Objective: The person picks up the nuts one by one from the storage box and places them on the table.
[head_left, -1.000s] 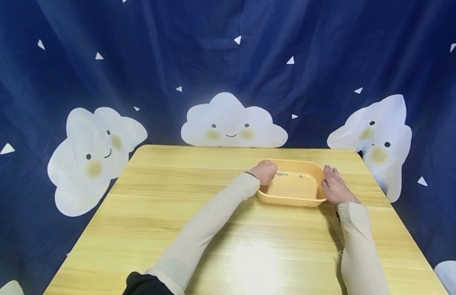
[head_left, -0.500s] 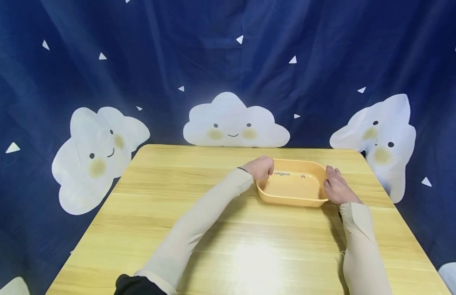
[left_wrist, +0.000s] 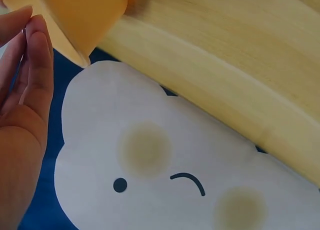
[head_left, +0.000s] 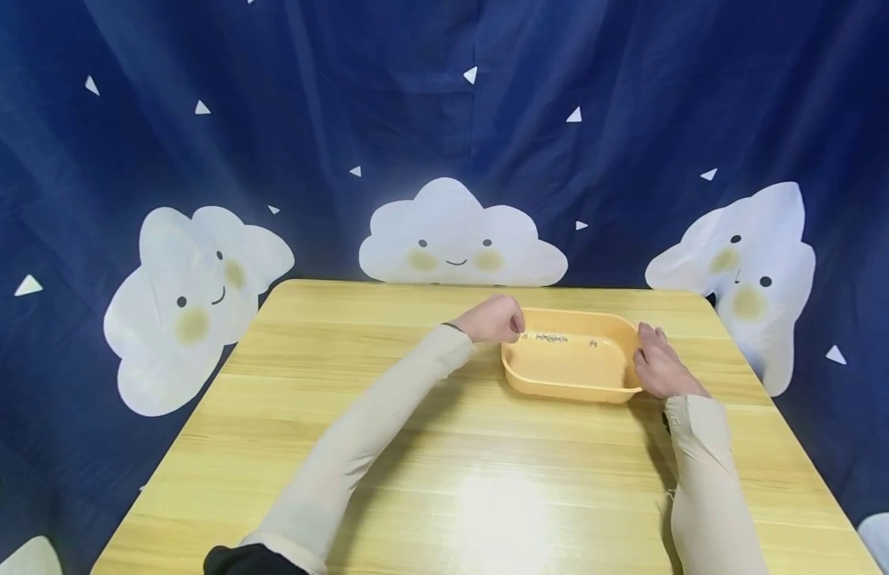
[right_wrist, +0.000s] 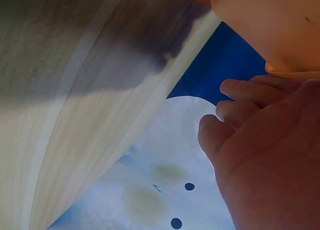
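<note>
A shallow yellow-orange plastic tray (head_left: pixel 573 393) sits toward the table's far right. Inside it, several tiny shiny silvery pieces (head_left: pixel 551 338) form a short row near the back wall. One lone piece (head_left: pixel 593 344) lies right of them, and another shows by the left fingertips. My left hand (head_left: pixel 491 319) is at the tray's left back corner, thumb tip meeting the fingertips in the left wrist view; I cannot tell if something small is pinched there. My right hand (head_left: pixel 663 367) grips the tray's right end, fingers along the outer wall in the right wrist view.
A light wood-grain table (head_left: pixel 386 495) lies beneath, with a bright glare patch near its front. Behind its far edge hangs a dark blue curtain (head_left: pixel 307 160) with white smiling clouds (head_left: pixel 454 247) and small white triangles.
My left hand has moved left and slightly up, from inside the tray to its left back corner, uncovering more silvery pieces. The right hand keeps its hold on the tray.
</note>
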Motion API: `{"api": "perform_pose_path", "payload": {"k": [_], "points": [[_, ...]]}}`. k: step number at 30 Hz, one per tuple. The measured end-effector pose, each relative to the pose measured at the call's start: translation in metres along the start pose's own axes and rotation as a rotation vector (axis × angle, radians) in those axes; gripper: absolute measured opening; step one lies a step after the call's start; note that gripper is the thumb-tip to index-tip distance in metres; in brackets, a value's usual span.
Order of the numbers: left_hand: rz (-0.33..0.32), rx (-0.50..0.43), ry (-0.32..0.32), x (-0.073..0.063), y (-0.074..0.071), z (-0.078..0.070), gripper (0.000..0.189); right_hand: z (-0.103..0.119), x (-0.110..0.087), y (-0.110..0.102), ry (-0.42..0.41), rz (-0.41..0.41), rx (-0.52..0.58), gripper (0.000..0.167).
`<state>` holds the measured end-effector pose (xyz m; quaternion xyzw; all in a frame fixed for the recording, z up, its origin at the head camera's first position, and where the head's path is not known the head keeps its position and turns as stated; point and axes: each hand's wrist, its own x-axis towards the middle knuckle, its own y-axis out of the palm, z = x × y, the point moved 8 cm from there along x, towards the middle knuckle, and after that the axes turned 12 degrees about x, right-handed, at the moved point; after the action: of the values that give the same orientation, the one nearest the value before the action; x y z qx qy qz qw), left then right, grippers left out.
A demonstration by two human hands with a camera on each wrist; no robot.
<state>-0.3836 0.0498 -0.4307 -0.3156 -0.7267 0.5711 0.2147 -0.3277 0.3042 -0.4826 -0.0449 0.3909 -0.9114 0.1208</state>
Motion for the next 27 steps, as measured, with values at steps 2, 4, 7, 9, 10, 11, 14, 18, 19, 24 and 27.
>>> {"api": "perform_pose_path", "payload": {"k": [2,4,7,9,10,11,14,18,19,24,27], "points": [[0.0,-0.043,-0.01,-0.004,-0.002,0.004,0.02,0.0,0.0,0.0,0.002,0.004,0.005,0.059],[-0.003,-0.087,-0.023,-0.009,-0.003,0.01,0.02,0.0,0.001,0.0,0.003,0.006,0.007,0.059],[-0.025,-0.127,-0.045,-0.015,-0.005,0.02,0.018,-0.001,0.002,0.0,0.0,0.007,0.012,0.059],[-0.042,-0.16,-0.059,-0.019,-0.006,0.027,0.017,-0.001,0.002,0.0,-0.002,0.006,0.012,0.059],[-0.051,-0.179,-0.066,-0.021,-0.007,0.03,0.016,-0.001,0.002,-0.001,-0.005,0.005,0.009,0.059],[-0.06,-0.195,-0.074,-0.024,-0.007,0.033,0.016,-0.001,0.002,-0.001,-0.006,0.003,0.007,0.059],[-0.087,-0.25,-0.108,-0.032,-0.006,0.044,0.016,-0.001,0.001,-0.001,-0.007,0.0,0.006,0.058],[-0.131,-0.312,-0.164,-0.045,-0.004,0.059,0.018,0.0,0.0,-0.002,-0.007,-0.006,0.008,0.058],[-0.14,-0.326,-0.179,-0.048,-0.003,0.063,0.018,0.0,0.0,-0.002,-0.005,-0.004,0.007,0.058],[-0.182,-0.399,-0.238,-0.064,0.004,0.084,0.021,-0.001,0.001,-0.002,0.009,0.005,0.007,0.058],[-0.226,-0.418,-0.255,-0.074,0.006,0.096,0.021,-0.002,0.001,-0.001,0.014,0.004,0.015,0.059]]}}
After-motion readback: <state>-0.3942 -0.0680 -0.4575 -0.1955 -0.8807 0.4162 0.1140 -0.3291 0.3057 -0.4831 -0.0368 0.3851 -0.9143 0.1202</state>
